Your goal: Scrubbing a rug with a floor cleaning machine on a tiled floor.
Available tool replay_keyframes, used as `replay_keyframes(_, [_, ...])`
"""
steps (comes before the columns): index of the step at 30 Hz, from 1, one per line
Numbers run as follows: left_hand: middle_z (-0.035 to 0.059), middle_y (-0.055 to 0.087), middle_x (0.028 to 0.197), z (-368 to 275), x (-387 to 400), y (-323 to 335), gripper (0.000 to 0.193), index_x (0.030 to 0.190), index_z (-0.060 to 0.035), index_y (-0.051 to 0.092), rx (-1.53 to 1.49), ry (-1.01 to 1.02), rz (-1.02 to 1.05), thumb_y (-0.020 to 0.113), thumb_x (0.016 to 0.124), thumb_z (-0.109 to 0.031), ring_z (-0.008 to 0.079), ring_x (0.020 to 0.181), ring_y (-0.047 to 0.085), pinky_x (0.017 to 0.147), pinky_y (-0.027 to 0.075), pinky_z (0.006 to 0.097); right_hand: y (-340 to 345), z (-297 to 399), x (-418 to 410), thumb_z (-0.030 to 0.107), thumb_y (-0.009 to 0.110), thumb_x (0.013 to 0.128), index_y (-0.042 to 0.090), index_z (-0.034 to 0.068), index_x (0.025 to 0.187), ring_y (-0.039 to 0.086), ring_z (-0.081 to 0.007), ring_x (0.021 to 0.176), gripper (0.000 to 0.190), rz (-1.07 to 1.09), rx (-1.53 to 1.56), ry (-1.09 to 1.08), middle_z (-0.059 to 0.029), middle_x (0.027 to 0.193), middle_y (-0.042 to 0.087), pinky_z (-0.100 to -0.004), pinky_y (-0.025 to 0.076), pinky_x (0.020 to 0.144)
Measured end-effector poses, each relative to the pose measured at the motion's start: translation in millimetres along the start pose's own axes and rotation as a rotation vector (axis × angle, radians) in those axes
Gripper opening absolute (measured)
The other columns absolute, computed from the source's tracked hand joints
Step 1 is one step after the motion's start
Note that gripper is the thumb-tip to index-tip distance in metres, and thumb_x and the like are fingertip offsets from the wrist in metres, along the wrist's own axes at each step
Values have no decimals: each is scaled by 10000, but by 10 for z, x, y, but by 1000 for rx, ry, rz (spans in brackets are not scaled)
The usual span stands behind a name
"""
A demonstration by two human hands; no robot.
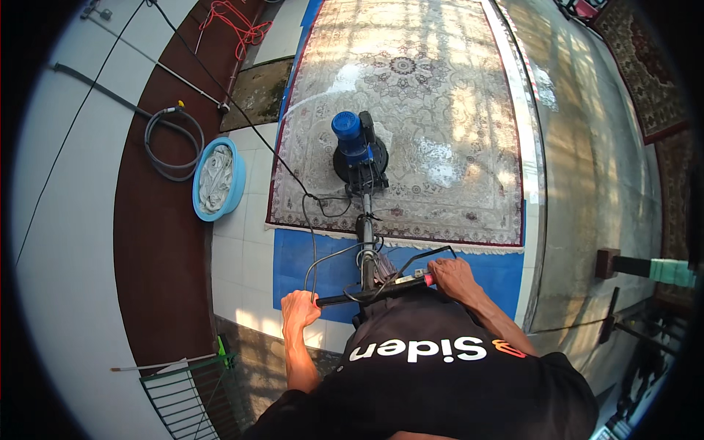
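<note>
A rotary floor scrubbing machine (360,151) with a blue motor and a round black base stands on a wet patterned rug (440,203) with a dark red border. Its metal pole runs back to a black crossbar handle (352,297) at my waist. My left hand (300,309) is wrapped around the handle's left end. Around the right end, by a pink-red grip and a bent black lever, my right hand (454,278) is closed. Cables loop about the pole. Under the rug's near fringe lies a blue mat (308,258).
A light-blue tub (240,184) holding whitish cloth stands left of the rug, beside a coiled grey hose (201,143). A black cable (247,122) hangs across from the upper left. Green metal rack (170,399) at lower left; more rugs (641,71) at right.
</note>
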State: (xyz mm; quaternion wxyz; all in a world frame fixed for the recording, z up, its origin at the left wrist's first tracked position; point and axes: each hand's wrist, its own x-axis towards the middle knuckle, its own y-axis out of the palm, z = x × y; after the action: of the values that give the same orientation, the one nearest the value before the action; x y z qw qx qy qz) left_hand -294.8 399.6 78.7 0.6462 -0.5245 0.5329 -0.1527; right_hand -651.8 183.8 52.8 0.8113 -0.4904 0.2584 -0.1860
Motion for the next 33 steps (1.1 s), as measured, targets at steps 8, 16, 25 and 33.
replay_keyframes(8, [220,667,717,-609,480,-175,153,710,-66,733,168,266,11,661,729,-199,435,707,657,642,507,498,182,-21,-962,181,533,919,597,88,945,671,-322,752,116,3,103,311,-112,812,654,-460,498,609])
replay_keyframes(16, [227,659,693,-1357,1295,-170,120,673,-61,717,222,591,-5,692,650,-176,421,692,666,619,504,495,612,-117,-1406,133,539,881,562,79,884,644,-378,746,59,-170,237,587,-151,799,624,-512,473,606])
replay_keyframes(25, [215,703,765,-2374,2496,10,183,732,-49,740,391,823,10,703,662,-214,393,742,707,658,550,480,831,-607,-1304,61,576,782,535,70,851,626,-415,775,80,-278,262,822,-174,792,612,-530,450,637])
replay_keyframes(33, [200,720,795,-3345,3215,-24,201,757,-41,743,365,983,0,696,705,-230,368,760,720,675,568,468,697,-1420,-1126,27,589,763,566,68,869,642,-425,868,116,-242,239,968,-186,858,647,-538,474,704])
